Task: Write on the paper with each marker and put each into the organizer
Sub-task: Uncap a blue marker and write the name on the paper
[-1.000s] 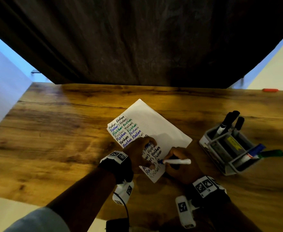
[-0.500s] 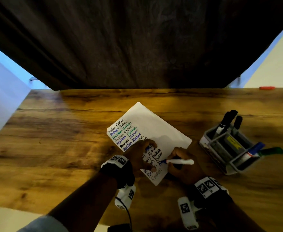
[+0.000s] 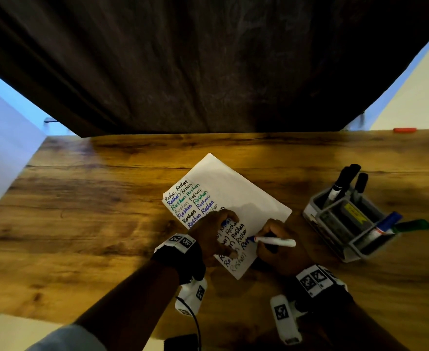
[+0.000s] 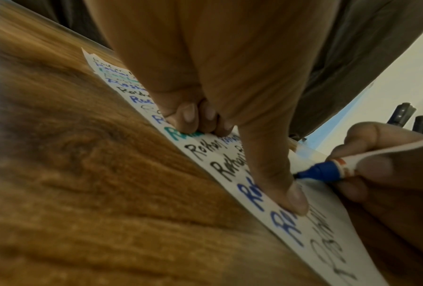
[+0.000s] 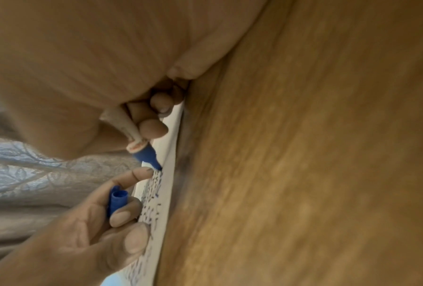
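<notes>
Table [image 3: 86, 224]: wooden; one paper [image 3: 236, 191] near front edge, centre.
Organizer [image 3: 345, 224]: one, toward right edge; five markers inside, three black, one blue, one green.
Left hand [image 3: 213, 234]: pins paper down, blue cap [image 5: 117, 199] tucked in fingers.
Right hand [image 3: 279, 247]: clamped on blue marker [image 3: 274, 241], tip on paper.
Risk: ink smearing under pinning fingers; sheet sliding if pressure eases.

From above, our head view looks steeply down on the wooden table [image 3: 86, 224], the organizer [image 3: 345, 224] at right and a dark curtain [image 3: 208, 59] beyond. Our left wrist view skims the tabletop at close range along the paper [image 4: 327, 222]. Our right wrist view sits closer still. All three share the blue marker [image 5: 145, 152] tip on the paper.
</notes>
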`<state>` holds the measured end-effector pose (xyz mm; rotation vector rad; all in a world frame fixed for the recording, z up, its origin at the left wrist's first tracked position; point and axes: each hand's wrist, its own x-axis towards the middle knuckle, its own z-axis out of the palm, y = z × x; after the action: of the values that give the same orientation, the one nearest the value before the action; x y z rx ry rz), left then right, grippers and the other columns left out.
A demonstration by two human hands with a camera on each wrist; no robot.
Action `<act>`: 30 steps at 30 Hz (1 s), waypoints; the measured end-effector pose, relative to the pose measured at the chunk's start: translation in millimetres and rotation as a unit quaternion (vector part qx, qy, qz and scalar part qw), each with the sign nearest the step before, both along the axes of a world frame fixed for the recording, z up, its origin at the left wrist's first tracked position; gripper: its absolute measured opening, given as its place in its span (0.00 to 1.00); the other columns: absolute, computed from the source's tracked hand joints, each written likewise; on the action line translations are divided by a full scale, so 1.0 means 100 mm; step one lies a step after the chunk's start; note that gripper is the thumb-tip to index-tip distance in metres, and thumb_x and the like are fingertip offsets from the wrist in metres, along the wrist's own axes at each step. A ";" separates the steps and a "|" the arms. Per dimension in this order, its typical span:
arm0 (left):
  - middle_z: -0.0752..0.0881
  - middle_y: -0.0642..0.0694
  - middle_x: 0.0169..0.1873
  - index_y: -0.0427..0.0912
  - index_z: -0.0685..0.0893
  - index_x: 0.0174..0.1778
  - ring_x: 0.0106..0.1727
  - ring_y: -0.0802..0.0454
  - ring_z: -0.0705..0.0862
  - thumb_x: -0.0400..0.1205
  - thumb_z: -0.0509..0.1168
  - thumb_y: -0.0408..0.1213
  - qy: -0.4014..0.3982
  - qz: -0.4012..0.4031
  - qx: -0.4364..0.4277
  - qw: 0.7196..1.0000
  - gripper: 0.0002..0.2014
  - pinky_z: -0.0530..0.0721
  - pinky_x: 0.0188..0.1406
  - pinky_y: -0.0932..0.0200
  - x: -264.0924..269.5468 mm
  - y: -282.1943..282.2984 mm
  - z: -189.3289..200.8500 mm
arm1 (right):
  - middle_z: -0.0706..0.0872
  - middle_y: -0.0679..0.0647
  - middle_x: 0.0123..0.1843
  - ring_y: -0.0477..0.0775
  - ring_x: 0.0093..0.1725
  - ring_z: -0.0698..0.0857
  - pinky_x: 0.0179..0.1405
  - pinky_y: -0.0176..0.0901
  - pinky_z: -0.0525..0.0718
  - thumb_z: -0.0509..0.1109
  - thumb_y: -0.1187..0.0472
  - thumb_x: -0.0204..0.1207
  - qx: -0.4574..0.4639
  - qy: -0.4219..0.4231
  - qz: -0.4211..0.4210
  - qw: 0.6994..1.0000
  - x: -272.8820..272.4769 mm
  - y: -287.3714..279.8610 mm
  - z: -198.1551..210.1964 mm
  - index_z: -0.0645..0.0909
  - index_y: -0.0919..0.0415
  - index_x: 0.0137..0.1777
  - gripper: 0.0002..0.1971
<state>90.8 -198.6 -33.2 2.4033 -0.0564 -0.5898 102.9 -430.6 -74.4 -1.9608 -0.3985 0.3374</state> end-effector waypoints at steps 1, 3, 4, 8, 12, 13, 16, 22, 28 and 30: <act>0.78 0.50 0.64 0.61 0.71 0.66 0.64 0.51 0.79 0.62 0.84 0.48 -0.001 0.000 -0.001 1.000 0.39 0.83 0.64 0.47 0.00 0.00 0.01 | 0.86 0.56 0.38 0.43 0.36 0.84 0.33 0.31 0.86 0.64 0.41 0.79 0.031 -0.043 0.001 0.999 -0.03 0.01 -0.03 0.86 0.73 0.36 0.32; 0.78 0.49 0.65 0.59 0.71 0.67 0.64 0.50 0.79 0.62 0.84 0.47 0.001 0.001 -0.002 1.000 0.39 0.83 0.65 0.48 0.00 -0.01 0.02 | 0.88 0.59 0.46 0.50 0.44 0.84 0.44 0.24 0.81 0.69 0.41 0.73 0.024 -0.055 -0.041 0.997 -0.05 -0.04 0.02 0.86 0.74 0.47 0.29; 0.78 0.49 0.65 0.58 0.72 0.67 0.65 0.50 0.79 0.63 0.84 0.47 0.000 -0.001 -0.001 1.000 0.39 0.83 0.65 0.48 0.00 -0.01 0.02 | 0.88 0.61 0.47 0.54 0.47 0.85 0.47 0.30 0.79 0.70 0.43 0.70 -0.001 -0.045 -0.049 0.998 -0.05 -0.04 0.03 0.87 0.69 0.49 0.26; 0.78 0.50 0.65 0.59 0.71 0.67 0.64 0.51 0.78 0.62 0.84 0.49 -0.007 -0.003 0.003 1.000 0.39 0.82 0.64 0.51 -0.01 0.00 0.01 | 0.86 0.51 0.37 0.40 0.37 0.81 0.42 0.21 0.77 0.71 0.48 0.70 -0.004 -0.066 -0.020 0.998 -0.01 -0.05 0.13 0.82 0.49 0.38 0.07; 0.78 0.52 0.62 0.59 0.71 0.67 0.62 0.53 0.78 0.62 0.84 0.50 -0.013 -0.001 0.004 1.000 0.40 0.82 0.62 0.53 0.00 -0.01 -0.01 | 0.87 0.55 0.35 0.51 0.35 0.84 0.36 0.42 0.84 0.69 0.42 0.67 -0.053 -0.104 -0.027 0.993 -0.01 -0.08 0.13 0.83 0.58 0.35 0.18; 0.78 0.52 0.62 0.60 0.71 0.66 0.62 0.53 0.79 0.62 0.84 0.50 -0.013 0.001 0.003 1.000 0.40 0.83 0.62 0.53 0.00 -0.01 -0.02 | 0.88 0.55 0.37 0.52 0.36 0.86 0.37 0.46 0.86 0.67 0.37 0.68 -0.059 -0.112 -0.017 0.992 0.01 -0.12 0.10 0.85 0.60 0.36 0.24; 0.78 0.52 0.63 0.62 0.71 0.65 0.62 0.52 0.80 0.61 0.84 0.50 -0.010 0.002 0.006 1.000 0.39 0.84 0.62 0.51 0.00 0.00 -0.02 | 0.89 0.56 0.37 0.53 0.36 0.87 0.38 0.47 0.88 0.69 0.43 0.69 -0.054 -0.115 -0.009 0.992 0.06 -0.12 0.11 0.87 0.61 0.37 0.20; 0.79 0.52 0.62 0.64 0.70 0.64 0.62 0.52 0.81 0.60 0.84 0.51 -0.004 0.005 0.004 1.000 0.40 0.85 0.62 0.49 0.01 0.00 -0.03 | 0.89 0.54 0.39 0.53 0.38 0.88 0.41 0.48 0.88 0.70 0.43 0.67 -0.039 -0.081 -0.010 0.996 0.02 -0.11 0.14 0.87 0.55 0.38 0.15; 0.78 0.50 0.64 0.60 0.71 0.67 0.63 0.51 0.79 0.62 0.84 0.49 -0.006 -0.002 0.004 1.000 0.40 0.83 0.63 0.51 0.00 -0.01 -0.01 | 0.85 0.47 0.35 0.35 0.37 0.83 0.40 0.33 0.82 0.71 0.42 0.66 -0.016 -0.055 -0.044 0.997 0.05 -0.10 0.10 0.85 0.57 0.36 0.16; 0.78 0.50 0.64 0.60 0.71 0.66 0.63 0.51 0.79 0.62 0.84 0.50 -0.005 -0.002 0.005 1.000 0.39 0.82 0.63 0.52 0.00 0.00 -0.01 | 0.87 0.49 0.37 0.43 0.37 0.86 0.37 0.45 0.86 0.71 0.39 0.69 -0.013 -0.027 -0.036 0.999 0.09 -0.11 -0.11 0.84 0.51 0.38 0.15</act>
<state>90.7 -198.8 -33.9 2.4166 -0.0637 -0.5814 112.3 -441.2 -85.0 -2.0082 -0.3593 0.2462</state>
